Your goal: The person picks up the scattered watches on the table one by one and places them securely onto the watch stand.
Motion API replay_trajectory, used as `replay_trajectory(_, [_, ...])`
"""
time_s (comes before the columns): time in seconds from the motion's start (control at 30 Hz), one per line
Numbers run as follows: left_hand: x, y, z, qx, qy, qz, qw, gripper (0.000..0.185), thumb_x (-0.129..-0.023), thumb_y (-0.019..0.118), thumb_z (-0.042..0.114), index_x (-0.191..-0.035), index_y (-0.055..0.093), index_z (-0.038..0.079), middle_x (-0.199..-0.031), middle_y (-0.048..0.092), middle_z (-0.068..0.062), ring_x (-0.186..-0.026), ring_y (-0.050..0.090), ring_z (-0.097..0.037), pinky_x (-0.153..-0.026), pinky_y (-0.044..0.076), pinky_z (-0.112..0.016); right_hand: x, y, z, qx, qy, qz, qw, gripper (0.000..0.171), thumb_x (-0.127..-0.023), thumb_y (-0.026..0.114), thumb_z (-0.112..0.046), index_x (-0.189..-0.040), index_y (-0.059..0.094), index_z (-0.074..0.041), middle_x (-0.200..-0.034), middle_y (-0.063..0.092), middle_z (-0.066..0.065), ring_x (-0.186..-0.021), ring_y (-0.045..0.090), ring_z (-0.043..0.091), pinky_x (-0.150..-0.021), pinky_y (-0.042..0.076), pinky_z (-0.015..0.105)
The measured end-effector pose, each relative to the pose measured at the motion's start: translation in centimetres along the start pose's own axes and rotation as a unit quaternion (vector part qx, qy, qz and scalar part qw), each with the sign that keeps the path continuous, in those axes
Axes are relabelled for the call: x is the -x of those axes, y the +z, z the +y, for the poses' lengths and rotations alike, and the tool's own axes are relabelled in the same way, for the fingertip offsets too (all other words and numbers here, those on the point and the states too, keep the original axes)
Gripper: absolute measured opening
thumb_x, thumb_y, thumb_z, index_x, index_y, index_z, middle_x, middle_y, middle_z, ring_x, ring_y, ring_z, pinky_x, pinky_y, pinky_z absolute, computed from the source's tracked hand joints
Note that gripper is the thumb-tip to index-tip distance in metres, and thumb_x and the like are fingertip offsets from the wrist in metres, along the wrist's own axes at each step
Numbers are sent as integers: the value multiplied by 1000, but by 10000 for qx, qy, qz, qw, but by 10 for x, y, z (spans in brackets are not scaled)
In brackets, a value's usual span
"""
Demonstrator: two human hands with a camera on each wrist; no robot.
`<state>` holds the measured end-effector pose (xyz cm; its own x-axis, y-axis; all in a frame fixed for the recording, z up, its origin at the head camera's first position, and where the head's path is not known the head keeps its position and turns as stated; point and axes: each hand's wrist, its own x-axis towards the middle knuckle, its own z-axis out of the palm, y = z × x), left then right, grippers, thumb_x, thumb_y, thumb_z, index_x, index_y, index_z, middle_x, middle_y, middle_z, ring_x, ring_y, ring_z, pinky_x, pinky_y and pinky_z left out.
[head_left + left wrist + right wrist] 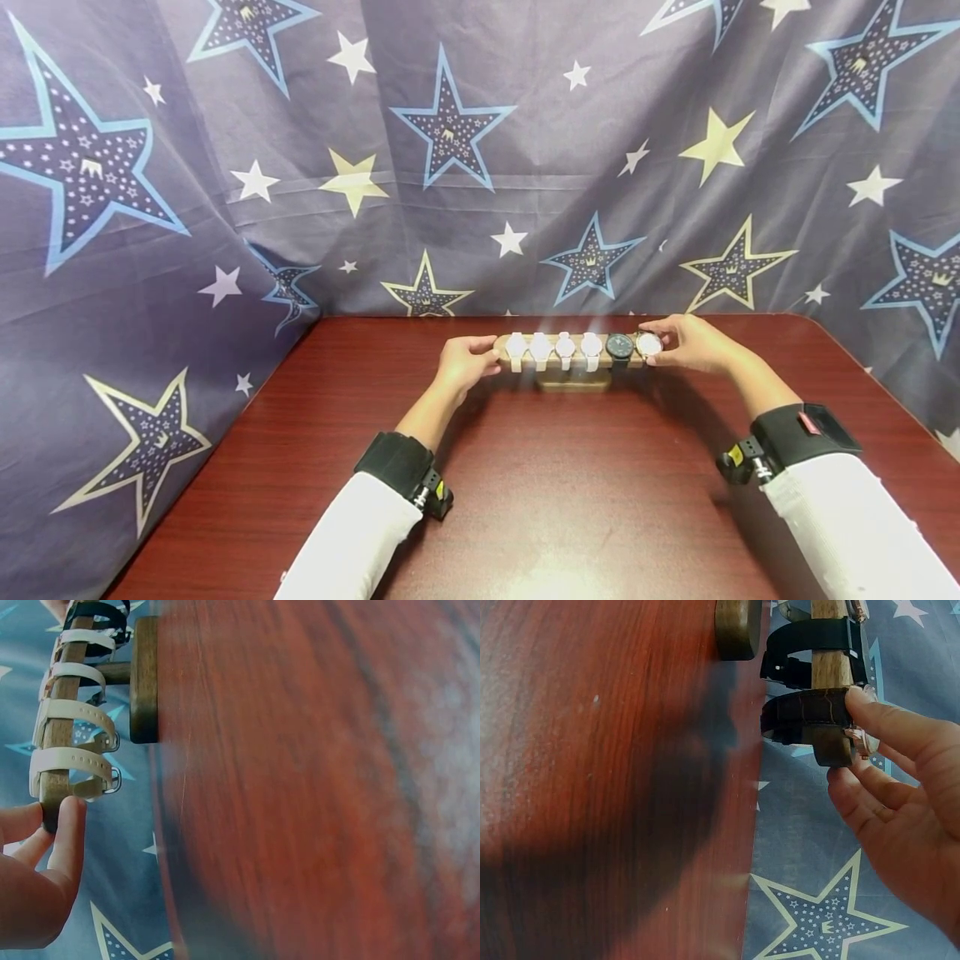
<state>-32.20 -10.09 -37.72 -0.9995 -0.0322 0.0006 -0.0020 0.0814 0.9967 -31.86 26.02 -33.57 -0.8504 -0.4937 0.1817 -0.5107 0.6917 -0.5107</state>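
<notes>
A wooden watch stand stands near the far edge of the table, its crossbar carrying a row of several wristwatches. My left hand pinches the crossbar's left end between thumb and fingers, beside a pale-strapped watch. At the other end, my right hand has thumb and fingers around the bar's tip and the last watch. That watch has a dark brown strap, which one fingertip touches. Next to it sits a black watch. Glare washes out the paler watch faces.
The reddish-brown wooden table extends toward me, with a bright reflection at its front. Behind and to the sides hangs a grey-blue curtain printed with stars, close to the table's far edge.
</notes>
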Motion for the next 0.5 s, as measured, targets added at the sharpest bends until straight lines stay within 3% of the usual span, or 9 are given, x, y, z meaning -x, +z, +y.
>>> replay_trajectory(0.13, [0, 0, 0, -38, 18, -5, 10000, 32, -89, 64, -7, -121, 64, -7, -121, 63, -22, -79, 71, -21, -70, 58, -29, 1, 0, -2, 63, 51, -76, 9999, 55, -81, 76, -6, -128, 55, 13, -70, 46, -1, -65, 45, 13, -62, 37, 26])
replay_trajectory(0.27, [0, 0, -1, -59, 45, 12, 10000, 31, -89, 64, -7, -120, 64, -9, -120, 64, -23, -77, 70, -19, -69, 58, -29, 0, 0, -4, 422, -57, 17, 9991, 53, -81, 75, -8, -126, 56, 14, -73, 52, 0, -68, 50, 13, -65, 42, 29])
replay_trajectory(0.43, [1, -1, 0, -101, 104, 12, 9999, 31, -89, 64, -7, -120, 64, -9, -119, 64, -23, -79, 71, -23, -71, 59, -31, 1, 5, -7, 985, -169, 268, 9946, 54, -81, 75, -13, -125, 57, 14, -88, 62, 10, -77, 55, 19, -71, 47, 38])
replay_trajectory(0.5, [3, -2, 0, -345, 183, 40, 9992, 30, -89, 65, -4, -119, 65, -7, -118, 65, -22, -82, 71, -28, -72, 59, -33, 2, 7, -8, 1145, -179, 338, 9927, 58, -81, 74, -14, -127, 55, 15, -98, 63, 18, -82, 56, 25, -75, 47, 42])
